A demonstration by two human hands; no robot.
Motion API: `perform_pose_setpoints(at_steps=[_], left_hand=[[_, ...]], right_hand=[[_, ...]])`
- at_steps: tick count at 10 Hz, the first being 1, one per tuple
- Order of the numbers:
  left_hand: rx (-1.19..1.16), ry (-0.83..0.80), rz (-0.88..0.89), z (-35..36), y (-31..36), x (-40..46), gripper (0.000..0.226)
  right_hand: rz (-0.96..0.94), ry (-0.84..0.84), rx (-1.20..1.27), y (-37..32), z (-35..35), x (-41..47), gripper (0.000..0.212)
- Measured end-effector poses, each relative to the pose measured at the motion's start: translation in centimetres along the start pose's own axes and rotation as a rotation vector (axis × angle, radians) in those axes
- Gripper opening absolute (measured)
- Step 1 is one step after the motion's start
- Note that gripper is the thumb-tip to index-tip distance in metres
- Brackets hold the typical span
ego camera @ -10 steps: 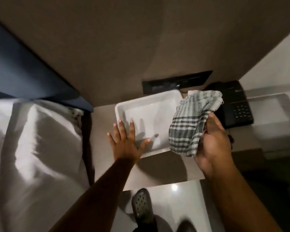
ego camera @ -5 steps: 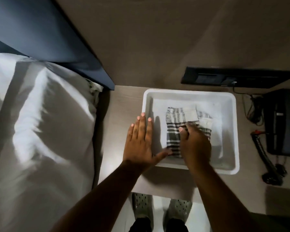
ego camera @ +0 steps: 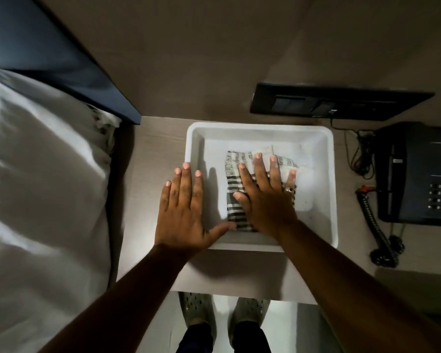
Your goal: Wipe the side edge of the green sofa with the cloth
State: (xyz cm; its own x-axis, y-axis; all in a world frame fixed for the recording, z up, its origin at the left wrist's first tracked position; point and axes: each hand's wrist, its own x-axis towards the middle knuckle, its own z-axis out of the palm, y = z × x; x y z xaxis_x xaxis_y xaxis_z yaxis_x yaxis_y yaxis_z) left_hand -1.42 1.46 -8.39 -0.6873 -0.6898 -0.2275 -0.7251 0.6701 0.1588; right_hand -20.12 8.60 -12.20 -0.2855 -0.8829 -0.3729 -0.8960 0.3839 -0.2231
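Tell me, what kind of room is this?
Probably a hotel bedroom: a bed with white bedding stands beside a small bedside table with a dark desk telephone, under a wall switch panel.

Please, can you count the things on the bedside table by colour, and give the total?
White: 1, the tray
Checked grey and white: 1, the cloth in the tray, under the flat right hand
Black: 1, the telephone
Total: 3
The left hand lies flat across the tray's left rim.
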Motion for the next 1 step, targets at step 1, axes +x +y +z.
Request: perform_pose_setpoints(at_steps=[1], left_hand=[[0.013,-0.012,0.001,-0.91,-0.02,-0.15,0.119]], right_hand=[[0.101,0.136,0.472,0.64,-4.16,-0.62,0.055]])
